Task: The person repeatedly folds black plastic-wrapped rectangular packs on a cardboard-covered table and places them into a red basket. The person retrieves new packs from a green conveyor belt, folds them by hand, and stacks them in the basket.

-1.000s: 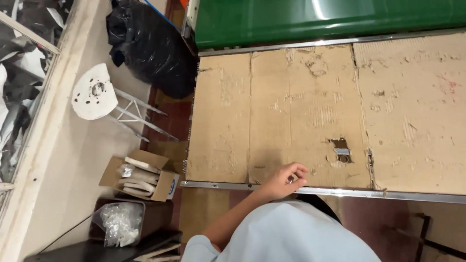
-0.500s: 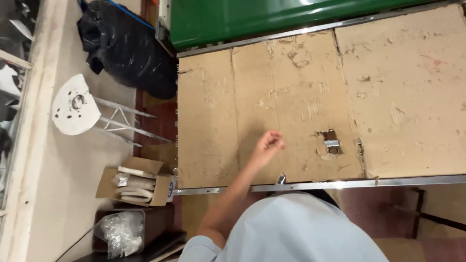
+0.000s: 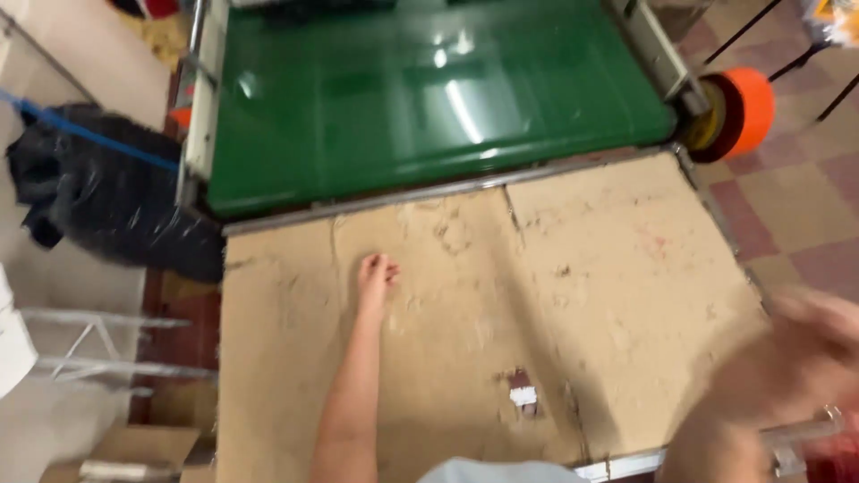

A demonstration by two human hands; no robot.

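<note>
My left hand [image 3: 376, 273] lies far out on the brown cardboard-covered table [image 3: 626, 268], my bare forearm stretched across it. Its fingers are curled together and I see nothing in them. It rests a short way before the metal strip that borders the green conveyor belt [image 3: 429, 98]. My right hand [image 3: 787, 376] is a large blur at the lower right, over the table's near corner and its metal edge rail [image 3: 626, 465]. Its fingers cannot be made out.
A small tear with a white patch [image 3: 522, 394] marks the cardboard near the front edge. An orange roll [image 3: 738, 112] sits at the belt's right end. Left of the table are a black plastic bag [image 3: 98, 206], white metal legs [image 3: 89, 344] and an open cardboard box [image 3: 134, 452].
My left hand has moved from the table's near edge far across the cardboard toward the green belt. The view has swung up and right, and my right hand has entered at the lower right.
</note>
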